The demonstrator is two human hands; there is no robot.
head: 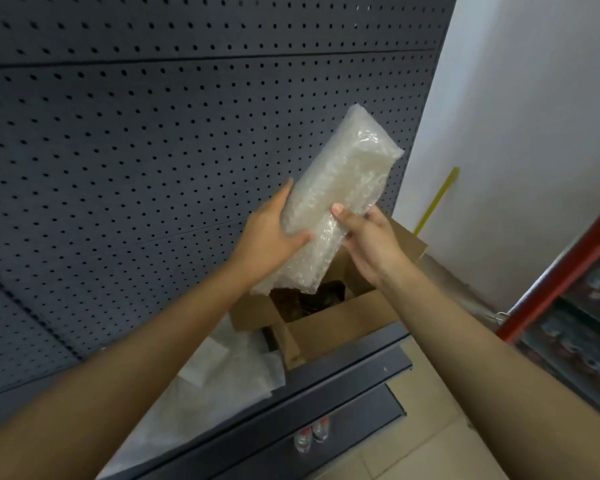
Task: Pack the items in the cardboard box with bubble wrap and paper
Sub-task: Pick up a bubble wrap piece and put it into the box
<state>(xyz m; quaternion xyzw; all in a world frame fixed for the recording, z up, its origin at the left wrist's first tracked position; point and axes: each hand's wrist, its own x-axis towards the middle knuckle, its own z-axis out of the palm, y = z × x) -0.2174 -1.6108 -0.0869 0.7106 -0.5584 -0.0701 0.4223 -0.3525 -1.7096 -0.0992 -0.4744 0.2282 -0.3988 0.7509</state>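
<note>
Bubble-wrapped bundle (336, 199) tilts above cardboard box (329, 327), clamped in both hands' grip (267, 237) (368, 240).

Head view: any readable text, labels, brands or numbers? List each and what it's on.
No text can be read.
Two clear plastic bottles with red caps below the shelf: labels too small and blurred.
Packaged goods on the red metal rack: blurred.
Brown cardboard box: no print shows.
Clear bubble-wrapped bundle: no label shows.

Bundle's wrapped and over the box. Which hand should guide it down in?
Probably the left hand: it cradles the bubble-wrapped bundle low on its body, above the cardboard box. The right hand only pinches the edge.
</note>
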